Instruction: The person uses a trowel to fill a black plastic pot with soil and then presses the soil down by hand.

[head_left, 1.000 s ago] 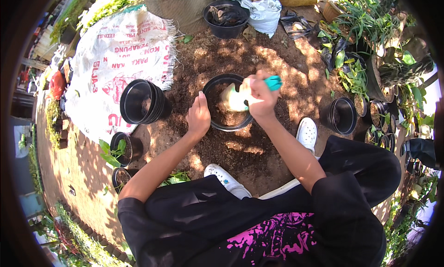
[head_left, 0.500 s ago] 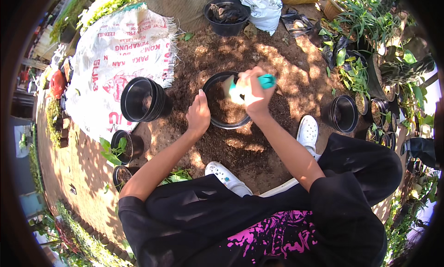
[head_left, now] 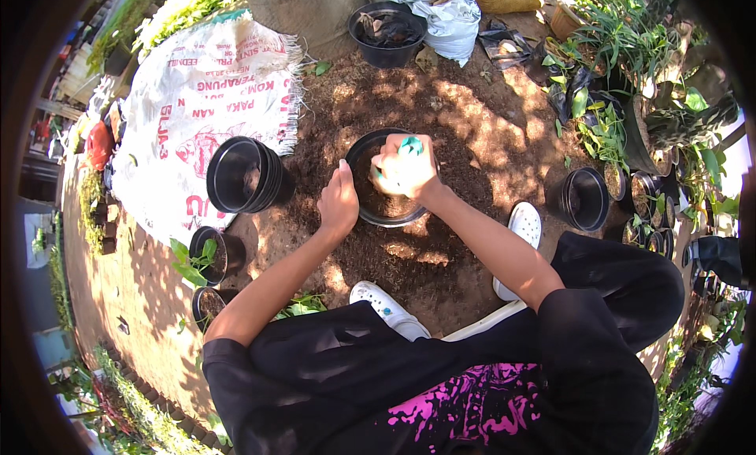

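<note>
A round black pot (head_left: pixel 365 146) with brown soil inside stands on the ground in front of me. At its left rim my left hand (head_left: pixel 339 203) holds the pot from the side, fingers close together and pointing away from me. My right hand (head_left: pixel 408 171) is over the pot, closed round the teal handle of a hand trowel (head_left: pixel 411 145). The pale blade points down into the soil, mostly hidden by the hand.
Left of the pot is a stack of black pots (head_left: pixel 246 175) beside a white woven sack (head_left: pixel 189 100). Another black pot (head_left: pixel 386 55) stands at the far side, near a white bag (head_left: pixel 449 29). More pots (head_left: pixel 583 201) and plants line the right. Loose soil surrounds the pot.
My right hand has moved left and inward over the pot, with the trowel turned more upright. My left hand stays at the rim.
</note>
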`<state>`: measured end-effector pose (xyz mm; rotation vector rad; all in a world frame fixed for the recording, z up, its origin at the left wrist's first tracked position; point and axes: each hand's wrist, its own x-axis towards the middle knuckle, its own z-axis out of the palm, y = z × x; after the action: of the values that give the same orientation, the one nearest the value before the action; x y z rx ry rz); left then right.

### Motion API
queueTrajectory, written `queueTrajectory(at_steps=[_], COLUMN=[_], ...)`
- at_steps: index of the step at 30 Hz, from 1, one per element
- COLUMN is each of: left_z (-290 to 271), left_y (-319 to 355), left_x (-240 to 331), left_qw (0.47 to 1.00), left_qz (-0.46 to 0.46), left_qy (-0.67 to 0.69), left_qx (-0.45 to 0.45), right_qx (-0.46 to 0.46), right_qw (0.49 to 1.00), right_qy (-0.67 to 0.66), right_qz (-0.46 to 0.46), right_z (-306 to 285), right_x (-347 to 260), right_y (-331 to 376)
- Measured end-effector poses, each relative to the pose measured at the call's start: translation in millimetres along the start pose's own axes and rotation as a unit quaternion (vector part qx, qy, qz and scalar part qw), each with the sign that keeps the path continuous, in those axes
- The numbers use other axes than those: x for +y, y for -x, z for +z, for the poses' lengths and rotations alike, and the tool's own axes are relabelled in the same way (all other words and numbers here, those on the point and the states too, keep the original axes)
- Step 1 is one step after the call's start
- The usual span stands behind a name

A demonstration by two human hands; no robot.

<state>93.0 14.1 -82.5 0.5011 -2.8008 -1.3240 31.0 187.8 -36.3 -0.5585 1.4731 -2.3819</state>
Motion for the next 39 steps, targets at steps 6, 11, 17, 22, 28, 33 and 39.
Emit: queueTrajectory(at_steps=[6,11,17,22,28,33,39], left_z=[-10,5,2,1,4,4,8], left_y=[0,-2,7,3,5,5,1], left_x=[8,-8,-2,5,-1,-4,-4], left_qw=[0.991,0.998,1.0,1.0,0.996,0.997,0.995], left_qz=[-0.07,0.055,0.006,0.003,0.081,0.078,0.093], left_qy=[-0.012,-0.025,0.0,0.013,-0.046,-0.025,-0.044], left_qx=[-0.115,0.002,-0.012,-0.026,0.01,-0.005,-0.001], right_qx=[0.072,-0.031,0.033,0.037,0.13,0.117,0.149], right_qw=[0.976,0.94,0.966,0.961,0.972,0.978,0.941], right_qy=[0.007,0.255,0.16,0.206,0.082,0.11,0.16], right_qz=[-0.204,-0.226,-0.201,-0.179,-0.176,-0.13,-0.258], right_z=[16,-12,9,15,9,12,-1], right_x=[-49,-10,-62,-15,-61,-29,-22], right_y=[3,-2,1,18,14,19,21])
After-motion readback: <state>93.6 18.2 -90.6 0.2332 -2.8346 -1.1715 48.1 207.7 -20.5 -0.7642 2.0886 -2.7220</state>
